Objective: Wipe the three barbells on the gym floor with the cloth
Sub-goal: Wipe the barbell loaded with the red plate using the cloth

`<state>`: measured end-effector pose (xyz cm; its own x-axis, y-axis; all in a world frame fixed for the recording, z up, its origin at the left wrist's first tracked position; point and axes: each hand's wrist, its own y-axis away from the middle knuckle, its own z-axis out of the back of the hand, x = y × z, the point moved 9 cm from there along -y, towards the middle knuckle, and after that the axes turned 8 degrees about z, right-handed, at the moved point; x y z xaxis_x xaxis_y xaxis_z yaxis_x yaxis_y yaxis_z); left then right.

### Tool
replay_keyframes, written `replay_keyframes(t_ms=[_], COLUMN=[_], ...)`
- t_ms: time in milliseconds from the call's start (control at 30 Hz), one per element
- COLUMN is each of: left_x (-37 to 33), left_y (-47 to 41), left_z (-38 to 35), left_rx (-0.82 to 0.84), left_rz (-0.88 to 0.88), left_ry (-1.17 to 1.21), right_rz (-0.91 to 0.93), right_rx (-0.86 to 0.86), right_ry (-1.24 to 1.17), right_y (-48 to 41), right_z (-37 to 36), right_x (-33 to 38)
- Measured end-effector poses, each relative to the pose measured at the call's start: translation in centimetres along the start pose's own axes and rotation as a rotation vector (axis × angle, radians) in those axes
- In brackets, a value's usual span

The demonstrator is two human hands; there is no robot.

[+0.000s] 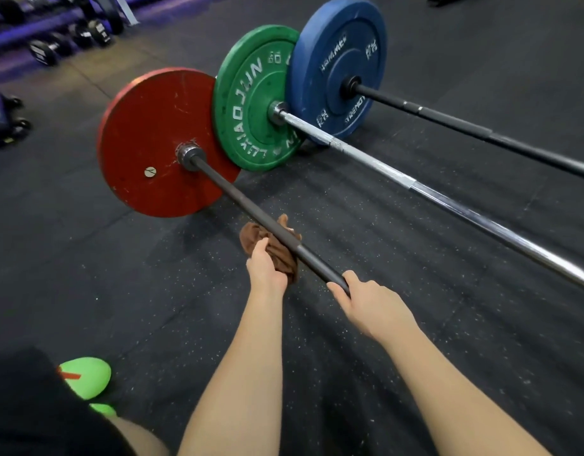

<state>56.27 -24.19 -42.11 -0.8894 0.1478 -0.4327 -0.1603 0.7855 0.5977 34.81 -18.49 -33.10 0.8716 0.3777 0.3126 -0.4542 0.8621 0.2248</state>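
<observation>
Brown cloth (280,258): bunched against dark bar (244,205), gripped by left hand (266,271).
Right hand (369,304): fingers curled round same bar.
Red plate (152,143): at bar's end, on floor (119,274).

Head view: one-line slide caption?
The left hand holds a brown cloth against the red-plate barbell while the right hand grips its shaft; green-plate barbell and blue-plate barbell lie beyond.
</observation>
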Motion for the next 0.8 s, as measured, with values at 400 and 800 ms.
replay_keyframes(t_ms=[400, 800], left_x=[0.2, 3.7], left_y=[-0.7, 1.0], left_z=[1.3, 2.4], left_rx=[-0.092, -0.136], left_rz=[-0.026, -0.020], left_ry=[0.001, 0.016], right_rz=[-0.017, -0.029], right_rx=[-0.017, -0.025], right_ry=[0.036, 0.042], right_y=[0.2, 0.6], right_z=[0.2, 0.5], right_x=[0.0, 0.2])
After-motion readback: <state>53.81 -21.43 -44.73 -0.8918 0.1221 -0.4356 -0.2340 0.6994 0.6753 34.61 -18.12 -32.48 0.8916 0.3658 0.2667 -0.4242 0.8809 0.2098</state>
